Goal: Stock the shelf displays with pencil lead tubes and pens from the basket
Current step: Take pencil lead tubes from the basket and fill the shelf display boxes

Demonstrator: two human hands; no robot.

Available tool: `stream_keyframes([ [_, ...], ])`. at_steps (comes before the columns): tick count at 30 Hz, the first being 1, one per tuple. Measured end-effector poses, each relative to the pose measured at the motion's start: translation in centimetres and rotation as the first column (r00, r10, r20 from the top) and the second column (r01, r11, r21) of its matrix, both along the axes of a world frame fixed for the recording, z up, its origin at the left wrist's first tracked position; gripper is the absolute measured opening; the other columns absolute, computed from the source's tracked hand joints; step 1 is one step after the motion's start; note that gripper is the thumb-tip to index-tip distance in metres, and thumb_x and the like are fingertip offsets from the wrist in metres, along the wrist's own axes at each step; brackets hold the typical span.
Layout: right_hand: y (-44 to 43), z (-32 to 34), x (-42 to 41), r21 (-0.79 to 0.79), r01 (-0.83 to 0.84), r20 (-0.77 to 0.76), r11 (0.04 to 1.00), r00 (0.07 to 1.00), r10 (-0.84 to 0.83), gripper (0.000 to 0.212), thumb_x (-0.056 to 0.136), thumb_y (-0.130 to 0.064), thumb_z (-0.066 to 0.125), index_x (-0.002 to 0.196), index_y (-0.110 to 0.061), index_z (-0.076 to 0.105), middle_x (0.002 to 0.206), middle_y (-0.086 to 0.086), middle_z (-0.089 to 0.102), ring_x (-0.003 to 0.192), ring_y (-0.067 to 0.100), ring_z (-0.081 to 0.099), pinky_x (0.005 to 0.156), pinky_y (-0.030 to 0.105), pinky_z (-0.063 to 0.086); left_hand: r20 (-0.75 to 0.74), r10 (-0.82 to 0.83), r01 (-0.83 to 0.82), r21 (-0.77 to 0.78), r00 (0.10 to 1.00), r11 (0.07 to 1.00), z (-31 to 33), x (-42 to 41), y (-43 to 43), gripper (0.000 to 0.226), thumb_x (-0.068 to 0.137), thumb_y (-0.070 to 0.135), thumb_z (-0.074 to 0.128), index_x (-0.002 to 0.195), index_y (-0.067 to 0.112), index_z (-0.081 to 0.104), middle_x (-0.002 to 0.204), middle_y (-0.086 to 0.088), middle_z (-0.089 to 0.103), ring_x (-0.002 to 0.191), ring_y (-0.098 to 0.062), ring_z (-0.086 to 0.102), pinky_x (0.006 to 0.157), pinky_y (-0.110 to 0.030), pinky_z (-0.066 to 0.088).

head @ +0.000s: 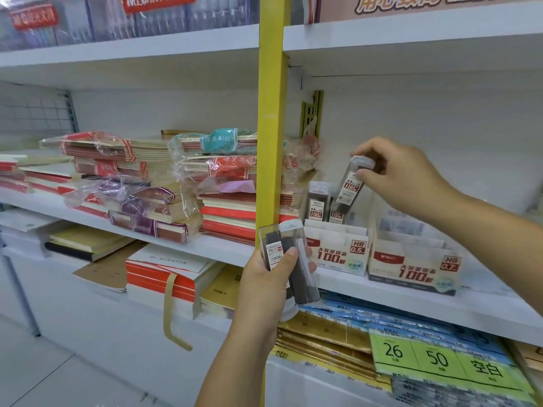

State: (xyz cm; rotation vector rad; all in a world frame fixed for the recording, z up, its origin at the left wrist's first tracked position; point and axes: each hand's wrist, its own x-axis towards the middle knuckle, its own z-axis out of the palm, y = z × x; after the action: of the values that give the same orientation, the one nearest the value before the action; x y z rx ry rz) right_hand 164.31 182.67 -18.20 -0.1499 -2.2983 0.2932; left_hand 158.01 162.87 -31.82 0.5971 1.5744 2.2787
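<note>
My right hand (402,174) pinches the white cap of a clear pencil lead tube (351,186), tilted, just above the back of the HB 0.5 display box (338,254) on the white shelf (411,295). Two lead tubes (318,202) stand upright in that box. Lower down, in front of the yellow post, my left hand (270,283) grips a bundle of lead tubes (293,257). An HB 0.7 display box (411,268) stands to the right of the first. No basket or pens are in view.
A yellow upright post (271,127) divides the shelving. Stacks of wrapped notebooks (164,183) fill the left shelf. Below lie paper pads, blue and gold packs (352,321) and a green sheet marked 26 and 50 (440,359).
</note>
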Motion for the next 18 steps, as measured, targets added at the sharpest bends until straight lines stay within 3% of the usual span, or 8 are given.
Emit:
stream_keyframes([
  [3, 0.5, -0.8, -2.0, 0.025, 0.031, 0.115, 0.999, 0.993, -0.034, 0.033, 0.088, -0.016, 0.067, 0.118, -0.024, 0.056, 0.089, -0.016, 0.058, 0.079, -0.005, 0.053, 0.066, 0.014, 0.042, 0.009, 0.023, -0.022, -0.021, 1.000, 1.000, -0.4, -0.2, 0.0, 0.016, 0.100, 0.025, 0.059, 0.110, 0.036, 0.066, 0.097, 0.012, 0.078, 0.092, -0.011, 0.074, 0.061, -0.022, 0.059],
  [5, 0.9, -1.1, -2.8, 0.018, 0.063, 0.159, 0.998, 0.985, -0.065, 0.031, 0.086, -0.019, 0.071, 0.113, -0.023, 0.055, 0.088, -0.013, 0.059, 0.083, 0.004, 0.057, 0.068, 0.023, 0.047, 0.004, 0.029, -0.029, -0.025, 1.000, 0.999, -0.5, -0.4, -0.1, 0.015, 0.099, 0.026, 0.060, 0.107, 0.037, 0.067, 0.094, 0.015, 0.078, 0.087, -0.005, 0.074, 0.058, -0.019, 0.058],
  [9, 1.2, -1.5, -3.8, 0.236, 0.171, 0.156, 0.957, 0.965, -0.211, 0.016, 0.084, -0.033, 0.071, 0.099, -0.031, 0.066, 0.093, -0.007, 0.049, 0.099, 0.015, 0.041, 0.076, 0.032, 0.036, -0.019, 0.001, -0.001, -0.002, 1.000, 1.000, -0.4, -0.7, -0.4, 0.015, 0.101, 0.023, 0.058, 0.107, 0.032, 0.068, 0.090, 0.014, 0.079, 0.081, 0.001, 0.073, 0.055, -0.016, 0.056],
  [13, 0.9, -1.5, -3.5, 0.318, 0.246, 0.216, 0.916, 0.922, -0.322, 0.030, 0.091, -0.034, 0.064, 0.120, -0.030, 0.065, 0.100, -0.005, 0.045, 0.107, 0.019, 0.039, 0.082, 0.032, 0.036, -0.058, -0.016, 0.016, 0.003, 0.998, 1.000, -0.3, -0.7, -0.6, 0.013, 0.101, 0.022, 0.059, 0.105, 0.030, 0.068, 0.085, 0.016, 0.078, 0.076, 0.004, 0.072, 0.053, -0.013, 0.053],
  [16, -1.0, -1.7, -1.7, 0.260, 0.152, 0.104, 0.954, 0.978, -0.184, 0.023, 0.093, -0.034, 0.057, 0.115, -0.032, 0.066, 0.096, -0.014, 0.048, 0.101, 0.006, 0.043, 0.081, 0.025, 0.035, -0.080, -0.041, 0.041, 0.000, 0.996, 0.999, -0.2, -0.6, -0.6, 0.012, 0.101, 0.023, 0.059, 0.106, 0.029, 0.068, 0.085, 0.014, 0.079, 0.076, 0.003, 0.073, 0.053, -0.013, 0.053],
  [18, -3.5, -2.2, -0.1, 0.043, -0.064, 0.141, 0.997, 0.988, 0.057, 0.014, 0.088, -0.044, 0.053, 0.097, -0.047, 0.063, 0.084, -0.029, 0.056, 0.085, -0.010, 0.052, 0.069, 0.011, 0.041, -0.097, -0.060, 0.059, -0.012, 0.993, 0.998, -0.1, -0.3, -0.6, 0.013, 0.101, 0.026, 0.058, 0.107, 0.031, 0.068, 0.087, 0.013, 0.079, 0.079, 0.003, 0.072, 0.055, -0.013, 0.054],
])
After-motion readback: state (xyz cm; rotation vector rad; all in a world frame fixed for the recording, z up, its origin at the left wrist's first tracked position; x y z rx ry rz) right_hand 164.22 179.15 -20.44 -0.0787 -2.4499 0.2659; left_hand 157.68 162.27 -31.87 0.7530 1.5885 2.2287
